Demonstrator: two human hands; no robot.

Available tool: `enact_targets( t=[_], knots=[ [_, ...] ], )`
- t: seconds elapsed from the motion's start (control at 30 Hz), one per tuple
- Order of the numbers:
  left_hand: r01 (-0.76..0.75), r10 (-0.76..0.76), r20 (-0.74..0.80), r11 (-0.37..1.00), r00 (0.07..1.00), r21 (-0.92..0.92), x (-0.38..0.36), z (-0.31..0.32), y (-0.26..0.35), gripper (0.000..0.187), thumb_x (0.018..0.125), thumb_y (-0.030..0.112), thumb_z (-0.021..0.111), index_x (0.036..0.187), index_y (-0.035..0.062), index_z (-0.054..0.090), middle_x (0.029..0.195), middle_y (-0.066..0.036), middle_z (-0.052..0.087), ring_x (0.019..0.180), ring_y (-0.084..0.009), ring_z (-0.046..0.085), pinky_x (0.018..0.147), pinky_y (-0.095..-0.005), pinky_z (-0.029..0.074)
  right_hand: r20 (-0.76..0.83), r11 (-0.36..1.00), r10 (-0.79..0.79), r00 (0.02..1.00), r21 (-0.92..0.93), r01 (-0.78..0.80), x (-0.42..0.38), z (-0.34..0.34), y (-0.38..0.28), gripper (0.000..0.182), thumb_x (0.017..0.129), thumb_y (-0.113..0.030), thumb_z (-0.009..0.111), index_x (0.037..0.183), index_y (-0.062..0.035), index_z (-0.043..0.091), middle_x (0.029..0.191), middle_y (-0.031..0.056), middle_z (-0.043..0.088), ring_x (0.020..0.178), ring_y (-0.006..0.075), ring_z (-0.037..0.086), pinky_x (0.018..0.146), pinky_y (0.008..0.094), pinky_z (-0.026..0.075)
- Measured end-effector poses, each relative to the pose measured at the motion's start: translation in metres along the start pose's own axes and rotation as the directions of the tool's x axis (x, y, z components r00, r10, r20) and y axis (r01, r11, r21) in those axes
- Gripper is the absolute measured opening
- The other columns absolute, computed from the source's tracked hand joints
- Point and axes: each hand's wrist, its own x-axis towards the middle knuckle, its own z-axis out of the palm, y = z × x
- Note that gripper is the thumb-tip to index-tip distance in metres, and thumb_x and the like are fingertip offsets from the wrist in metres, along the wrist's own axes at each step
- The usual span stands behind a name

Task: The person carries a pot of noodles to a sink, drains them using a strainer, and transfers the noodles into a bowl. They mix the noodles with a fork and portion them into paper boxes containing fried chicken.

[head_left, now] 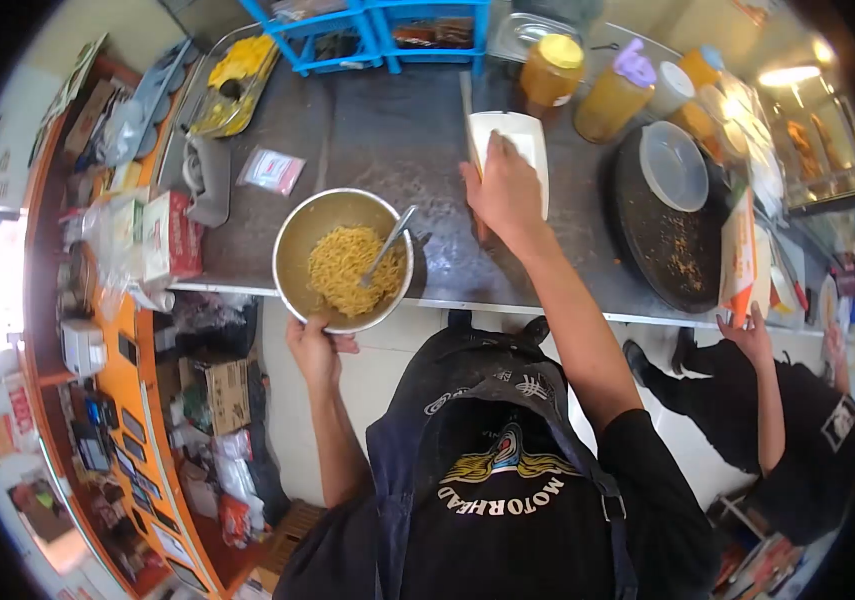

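Note:
My left hand (317,350) grips the near rim of a metal mixing bowl (291,250) at the counter's front edge. Yellow noodles (342,265) lie in the bowl, and a fork (390,243) leans in them with its handle toward the right rim. Further right, my right hand (507,190) is on a white paper food tray (530,135). Its thumb is at the tray's left side and its fingers reach inside, pinching that wall. The tray's near end is partly hidden behind the hand.
A large dark round pan (637,240) with crumbs bears a plastic tub (674,168). Sauce jars (551,75) and blue baskets (337,55) line the back. A small packet (272,171) lies left. At right, a co-worker's hand (750,340) holds an orange-and-white carton (740,255).

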Motion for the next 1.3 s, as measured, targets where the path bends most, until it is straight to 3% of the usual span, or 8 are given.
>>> enact_targets(
  t=[0.07,0.13,0.2,0.47,0.73,0.87,1.1,1.3],
  knots=[
    [-0.013,0.013,-0.048,1.000,0.999,-0.003,-0.003,0.007,-0.004,0.029,0.080,0.001,0.040,0.108,-0.0043,0.044,0.062,-0.017,0.057,0.035,-0.0201,0.053,0.028,-0.0280,0.047,-0.069,0.993,-0.099,0.993,-0.071,0.094,-0.003,-0.019,-0.026,0.041,0.072,-0.023,0.067,0.100,0.0042,0.054,0.103,0.0210,0.053,0.093,0.0346,0.054,0.071,0.0416,0.050],
    [-0.014,0.013,-0.100,1.000,0.995,-0.006,-0.007,0.010,-0.008,0.029,0.080,0.001,0.039,0.108,-0.0039,0.045,0.060,-0.016,0.058,0.034,-0.0198,0.053,0.028,-0.0278,0.047,-0.150,0.804,-0.546,0.825,0.183,0.565,-0.009,-0.031,-0.052,0.039,0.071,-0.024,0.068,0.097,0.0022,0.056,0.102,0.0168,0.053,0.096,0.0309,0.052,0.082,0.0418,0.045],
    [-0.015,0.013,-0.044,0.999,0.999,-0.043,-0.010,0.009,-0.008,0.030,0.080,0.000,0.039,0.109,-0.0051,0.044,0.061,-0.017,0.058,0.036,-0.0204,0.055,0.028,-0.0277,0.048,0.210,0.649,-0.760,0.615,0.190,0.737,-0.027,-0.013,-0.062,0.026,0.074,-0.026,0.065,0.089,-0.0045,0.060,0.102,0.0113,0.055,0.099,0.0278,0.052,0.086,0.0384,0.039],
    [-0.031,0.026,-0.063,0.996,0.998,-0.082,-0.015,0.011,0.021,0.034,0.079,-0.001,0.040,0.111,-0.0068,0.044,0.064,-0.018,0.059,0.037,-0.0204,0.056,0.027,-0.0277,0.047,0.468,0.574,-0.742,0.480,0.074,0.815,-0.038,-0.020,-0.072,0.004,0.069,-0.014,0.059,0.070,-0.0105,0.060,0.070,0.0030,0.056,0.068,0.0202,0.061,0.074,0.0381,0.044],
    [-0.159,0.111,0.263,0.973,0.958,0.168,0.002,0.047,0.130,0.040,0.075,0.001,0.039,0.114,-0.0075,0.046,0.064,-0.015,0.057,0.036,-0.0181,0.053,0.027,-0.0258,0.045,0.390,0.799,-0.590,0.707,0.408,0.442,0.029,-0.097,-0.076,0.011,0.077,-0.017,0.063,0.079,-0.0071,0.066,0.071,0.0095,0.062,0.063,0.0284,0.060,0.054,0.0360,0.046],
    [-0.230,0.144,0.365,0.951,0.920,0.206,0.016,0.089,0.175,0.041,0.077,0.001,0.040,0.117,-0.0038,0.044,0.058,-0.014,0.056,0.036,-0.0173,0.053,0.028,-0.0245,0.045,0.326,0.871,-0.416,0.849,0.413,0.268,0.069,-0.151,-0.052,0.014,0.081,-0.011,0.063,0.085,0.0014,0.066,0.070,0.0071,0.064,0.059,0.0100,0.054,0.054,0.0251,0.042],
    [-0.465,0.228,0.677,0.865,0.700,0.189,0.080,0.174,0.206,0.047,0.079,0.001,0.040,0.126,0.0000,0.039,0.060,-0.013,0.059,0.036,-0.0162,0.055,0.030,-0.0252,0.047,0.165,0.905,-0.241,0.956,0.394,0.160,0.080,-0.208,0.012,0.015,0.080,-0.015,0.063,0.085,-0.0008,0.067,0.059,0.0071,0.059,0.049,0.0079,0.046,0.048,0.0256,0.038],
    [-0.535,0.042,0.858,0.797,0.512,0.280,0.125,0.257,0.192,0.058,0.079,0.000,0.038,0.136,0.0091,0.033,0.067,-0.012,0.061,0.038,-0.0165,0.056,0.032,-0.0258,0.049,0.147,0.989,-0.107,0.983,0.119,0.090,0.039,-0.190,0.043,0.015,0.080,-0.020,0.058,0.075,-0.0068,0.064,0.070,0.0137,0.062,0.064,0.0364,0.058,0.061,0.0439,0.047]
  ],
)
